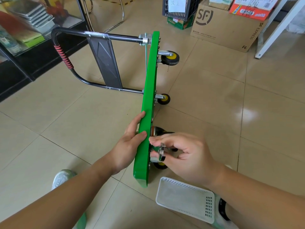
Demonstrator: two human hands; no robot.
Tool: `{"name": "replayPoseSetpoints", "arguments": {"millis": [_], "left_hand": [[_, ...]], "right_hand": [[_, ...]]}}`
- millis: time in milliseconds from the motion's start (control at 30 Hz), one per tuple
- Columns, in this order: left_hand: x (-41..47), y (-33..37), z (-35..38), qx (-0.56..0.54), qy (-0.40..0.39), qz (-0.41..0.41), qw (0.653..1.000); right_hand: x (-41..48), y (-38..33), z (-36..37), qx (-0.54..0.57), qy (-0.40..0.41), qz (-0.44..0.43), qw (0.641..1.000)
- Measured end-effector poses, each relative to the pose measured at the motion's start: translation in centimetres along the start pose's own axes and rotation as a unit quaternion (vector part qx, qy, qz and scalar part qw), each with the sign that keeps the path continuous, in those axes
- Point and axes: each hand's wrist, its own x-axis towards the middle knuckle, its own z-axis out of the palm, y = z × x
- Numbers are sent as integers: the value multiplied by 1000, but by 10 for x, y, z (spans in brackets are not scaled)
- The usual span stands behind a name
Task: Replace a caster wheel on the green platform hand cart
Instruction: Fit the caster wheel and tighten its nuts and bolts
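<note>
With the green metal cart deck [148, 90] clasped on edge by the left hand [130, 142], the shiny metal tool [160, 152] pinched by the right hand [186, 156] should be kept square at the yellow-hubbed caster wheel [160, 164] beside that deck.
</note>
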Motion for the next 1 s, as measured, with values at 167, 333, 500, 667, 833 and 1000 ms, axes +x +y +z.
{"name": "replayPoseSetpoints", "arguments": {"millis": [167,333,500,667,833,1000], "left_hand": [[0,0,0,4,2,2,1000],[0,2,-1,10,4,4,1000],[-2,4,1,-1,-1,-1,1000],[-1,3,0,8,-4,2,1000],[0,-1,-3,8,0,-4,1000],[-1,0,-3,4,-11,-4,1000]], "right_hand": [[-3,6,6,-13,-9,-23,1000],[0,8,9,-6,-22,-17,1000],[7,11,8,9,-11,15,1000],[6,14,9,19,-24,21,999],[22,21,6,127,5,145,981],[54,37,4,179,9,272,945]]}}
